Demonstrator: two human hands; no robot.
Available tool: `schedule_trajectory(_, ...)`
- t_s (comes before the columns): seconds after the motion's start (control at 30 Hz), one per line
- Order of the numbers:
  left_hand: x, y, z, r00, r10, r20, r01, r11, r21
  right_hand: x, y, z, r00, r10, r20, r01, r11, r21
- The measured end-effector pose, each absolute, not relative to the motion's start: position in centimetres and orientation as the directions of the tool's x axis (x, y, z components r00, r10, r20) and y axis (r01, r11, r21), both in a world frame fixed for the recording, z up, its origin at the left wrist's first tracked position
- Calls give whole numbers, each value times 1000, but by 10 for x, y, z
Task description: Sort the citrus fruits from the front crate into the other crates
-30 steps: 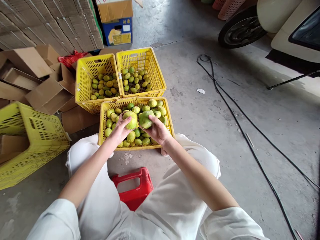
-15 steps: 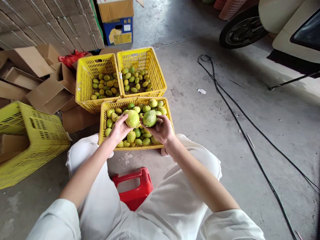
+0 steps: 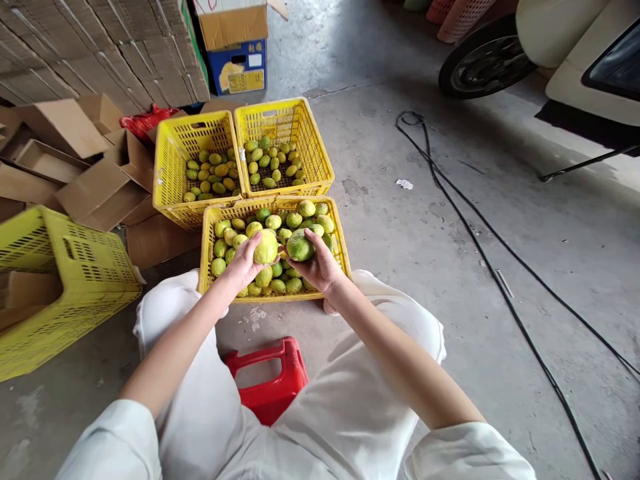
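Note:
My left hand [image 3: 245,264] is closed round a yellow-green lemon [image 3: 266,247]. Beside it, my right hand [image 3: 323,268] grips a greener lemon [image 3: 299,246], its thumb along the upper right side. Both fruits are held close together above the near yellow crate [image 3: 206,250], which stands between my knees and holds many green and yellow lemons [image 3: 293,285]. Just beyond it are two more yellow crates, the left one [image 3: 170,160] and the right one [image 3: 320,150], each with smaller lemons on the bottom.
A tipped yellow crate [image 3: 95,267] lies at left, near loose cardboard boxes [image 3: 95,193] and stacked flattened cartons [image 3: 125,53]. Between my legs sits a red plastic stool [image 3: 273,393]. A black cable [image 3: 480,247] crosses the floor at right, near a vehicle wheel [image 3: 487,63].
My right hand has turned the green lemon, and its thumb now lies over the upper side. The left hand's lemon has also turned slightly. The view has shifted a little.

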State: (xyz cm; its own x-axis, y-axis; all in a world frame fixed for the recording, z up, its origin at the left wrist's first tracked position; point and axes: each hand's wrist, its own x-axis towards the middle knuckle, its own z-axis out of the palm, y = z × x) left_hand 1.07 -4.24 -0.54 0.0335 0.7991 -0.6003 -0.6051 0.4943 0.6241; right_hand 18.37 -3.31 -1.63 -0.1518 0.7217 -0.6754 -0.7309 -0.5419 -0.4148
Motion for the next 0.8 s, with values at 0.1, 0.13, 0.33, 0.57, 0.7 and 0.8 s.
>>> schedule_trajectory(0.1,8,-39,-4,1,772,-636,-630,494,599,189,-31,-17,-192,728,-658,-748,-543,-383)
schedule_trajectory(0.13,7,-38,-4,2,770,-638,-648,487,586,190,-31,-17,-213,732,-647,-752,-546,-370)
schedule_trajectory(0.33,7,-38,-2,30,796,-605,-671,464,579,192,-31,-15,-250,716,-652,-734,-580,-355)
schedule_trajectory(0.57,8,-41,-13,24,831,-555,-604,455,655,187,-32,-8,-151,712,-686,-668,-585,-460)
schedule_trajectory(0.7,7,-40,-18,-46,807,-589,-636,431,640,189,-32,-10,-163,724,-671,-698,-565,-440)
schedule_trajectory(0.8,6,-40,-15,-26,797,-604,-656,442,611,193,-30,-10,-253,708,-659,-722,-592,-358)
